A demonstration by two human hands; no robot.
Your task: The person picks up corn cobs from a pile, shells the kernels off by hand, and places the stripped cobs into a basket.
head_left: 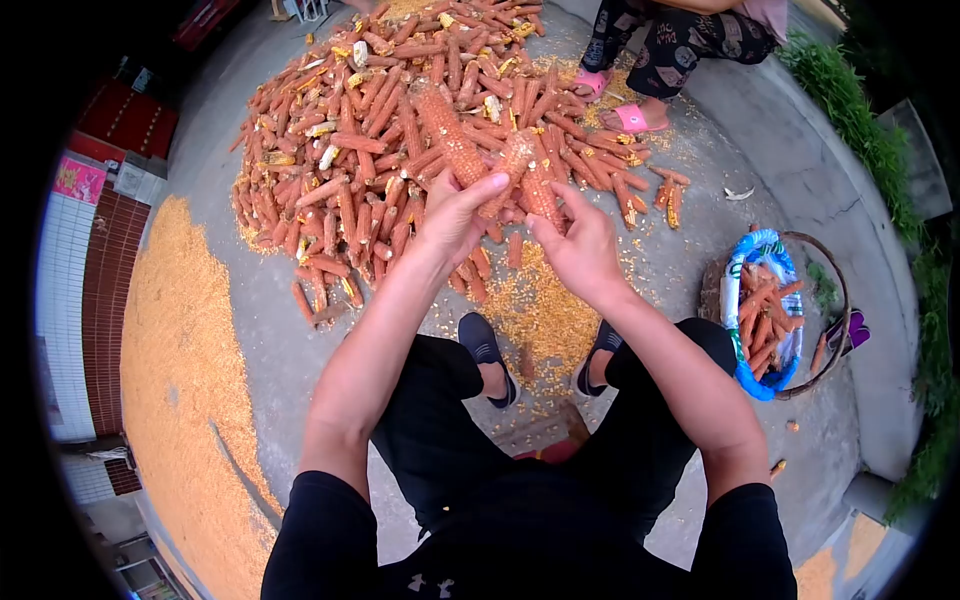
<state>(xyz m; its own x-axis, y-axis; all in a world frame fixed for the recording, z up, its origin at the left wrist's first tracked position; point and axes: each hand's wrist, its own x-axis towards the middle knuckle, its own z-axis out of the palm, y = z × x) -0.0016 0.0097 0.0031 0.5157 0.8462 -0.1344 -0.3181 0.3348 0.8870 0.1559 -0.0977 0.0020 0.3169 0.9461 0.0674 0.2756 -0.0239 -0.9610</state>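
Observation:
My left hand [452,218] is closed around a long reddish corn cob [447,132] stripped of most kernels. A second, shorter cob [513,165] lies across it under my left thumb, with some pale spots on it. In my right hand [582,248] another corn cob [541,188] is gripped between thumb and fingers, touching the shorter one. Both hands are above the near edge of a big pile of corn cobs [345,190], mostly bare, a few with yellow kernels. Loose kernels [545,310] are scattered on the ground below my hands.
To the right stands a basket [765,385] lined with blue-and-white plastic, holding several cobs. A wide spread of kernels [185,360] covers the ground at left. Another person in pink slippers [640,118] sits beyond the pile. My shoes [485,345] flank the loose kernels.

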